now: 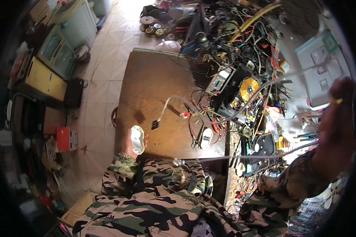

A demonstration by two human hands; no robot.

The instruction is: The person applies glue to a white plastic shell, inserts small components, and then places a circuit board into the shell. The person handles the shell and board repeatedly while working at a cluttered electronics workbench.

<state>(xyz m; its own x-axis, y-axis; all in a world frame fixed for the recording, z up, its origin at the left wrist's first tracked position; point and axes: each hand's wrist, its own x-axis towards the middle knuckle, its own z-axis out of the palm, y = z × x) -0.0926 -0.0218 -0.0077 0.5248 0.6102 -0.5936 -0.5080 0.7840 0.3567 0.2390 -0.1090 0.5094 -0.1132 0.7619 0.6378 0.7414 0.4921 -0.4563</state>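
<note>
My left hand [128,144] is at the table's near left edge, its fingers curled around a white, waisted plastic shell [137,139] with its hollow side up. My right hand [340,98] is raised at the far right, dark and blurred near the picture's rim; its fingers are not clear. On the table, a white oval plastic piece with dark slots [205,138] lies next to scissors [194,141] and red-handled pliers [215,127]. A pale cable [167,103] ends in a small dark piece [155,125]. A grey cable [261,157] runs across the near edge toward my right arm.
The brown wooden table [158,79] holds a multimeter [220,79] at its right edge. Beside it are an opened device with a copper coil [249,89] and a large heap of wires [249,43]. A grey plastic case [322,67] stands far right. Cabinets [47,79] line the left.
</note>
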